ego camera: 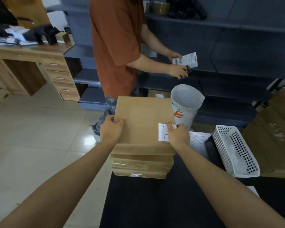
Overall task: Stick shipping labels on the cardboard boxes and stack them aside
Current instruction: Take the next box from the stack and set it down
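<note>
The top cardboard box sits at centre frame on a stack of boxes at the far edge of the dark table. The left hand grips its left edge, thumb on top. The right hand clasps the right edge, fingers over the white label (handwritten, partly hidden). To finish well, I would square the box with those beneath, then rub the label flat from middle outward.
</note>
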